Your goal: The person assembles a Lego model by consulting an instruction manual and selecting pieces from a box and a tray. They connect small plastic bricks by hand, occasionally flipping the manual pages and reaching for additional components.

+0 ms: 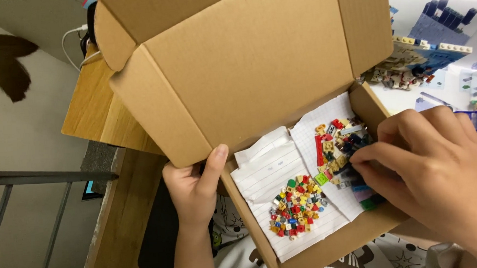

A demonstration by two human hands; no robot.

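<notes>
Head view: left hand [195, 188] grip pinches cardboard box [247, 84] wall, thumb inside, steadying it. Right hand [436, 161] fingers pressed together, digging in larger brick pile [340, 150]; small brick pile [297, 207] beside it, both on lined paper [267, 168] inside box.

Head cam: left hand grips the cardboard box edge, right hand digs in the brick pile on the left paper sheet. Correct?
Not quite. In the head view the right hand reaches into the pile of larger bricks on the right paper sheet, not the left one. The left hand does grip the edge of the cardboard box.
</notes>
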